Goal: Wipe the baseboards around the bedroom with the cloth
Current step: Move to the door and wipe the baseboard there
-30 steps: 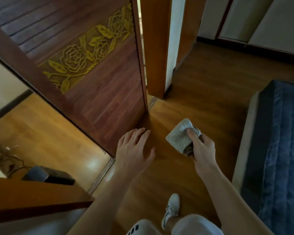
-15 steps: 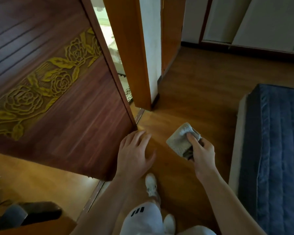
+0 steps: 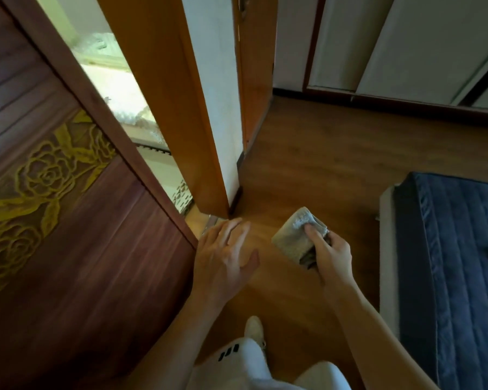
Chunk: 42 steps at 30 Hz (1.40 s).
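Grey cloth (image 3: pixel 295 239), folded, is pinched in my right hand (image 3: pixel 331 256), fingers curled round it, held above the floor (image 3: pixel 316 164) and touching no baseboard (image 3: pixel 239 196) yet. The nearest baseboard is the dark strip at the foot of the white wall (image 3: pixel 217 94) just ahead of the cloth, by the door frame (image 3: pixel 166 94). My left hand (image 3: pixel 223 258) holds nothing, fingers straight and spread, close to the door's (image 3: pixel 96 243) edge; whether it touches, I can't tell. To do this step well I'd drop low, press a flat face of the cloth to that strip, and draw it along in one long pass toward the far wall, turning to a clean fold as it soils. The bed (image 3: pixel 457 249) lies near on my right.
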Tool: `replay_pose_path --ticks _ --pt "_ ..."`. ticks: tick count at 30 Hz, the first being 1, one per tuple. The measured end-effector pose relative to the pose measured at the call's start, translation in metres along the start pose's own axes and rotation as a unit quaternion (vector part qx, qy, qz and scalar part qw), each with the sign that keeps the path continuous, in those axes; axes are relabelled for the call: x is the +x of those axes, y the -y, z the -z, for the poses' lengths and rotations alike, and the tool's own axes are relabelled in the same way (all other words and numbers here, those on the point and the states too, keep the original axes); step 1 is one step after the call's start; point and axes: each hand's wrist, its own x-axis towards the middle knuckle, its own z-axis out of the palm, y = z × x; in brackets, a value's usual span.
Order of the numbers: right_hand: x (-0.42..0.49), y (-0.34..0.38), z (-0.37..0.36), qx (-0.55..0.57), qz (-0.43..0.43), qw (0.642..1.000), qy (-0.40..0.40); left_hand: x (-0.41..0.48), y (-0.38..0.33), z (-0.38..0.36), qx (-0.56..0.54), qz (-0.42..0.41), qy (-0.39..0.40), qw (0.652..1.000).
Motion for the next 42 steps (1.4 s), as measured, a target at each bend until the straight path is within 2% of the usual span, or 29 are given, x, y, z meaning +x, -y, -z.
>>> replay_pose_path --ticks 8,11,18,27,32,42 --pt "0.098 0.052 -0.026 0.044 -0.012 0.998 -0.051 0.121 0.017 -0.037 -0.017 -0.031 0.008 0.999" --pt "0.128 0.061 -0.024 0.045 -0.011 0.997 -0.062 0.158 0.016 -0.053 -0.012 -0.047 0.037 0.998" --pt "0.23 0.089 -0.006 0.06 -0.031 0.994 -0.085 0.25 -0.004 -0.102 0.006 -0.032 0.068 0.997" --pt "0.402 0.175 0.043 0.057 -0.031 0.997 -0.047 0.409 -0.057 -0.174 0.039 -0.001 0.078 0.996" --pt "0.488 0.218 0.066 0.043 -0.023 0.999 -0.021 0.485 -0.08 -0.204 0.014 0.027 0.066 0.997" --pt "0.597 0.252 0.048 0.01 -0.035 0.999 0.033 0.577 -0.078 -0.241 0.045 0.061 0.038 0.996"
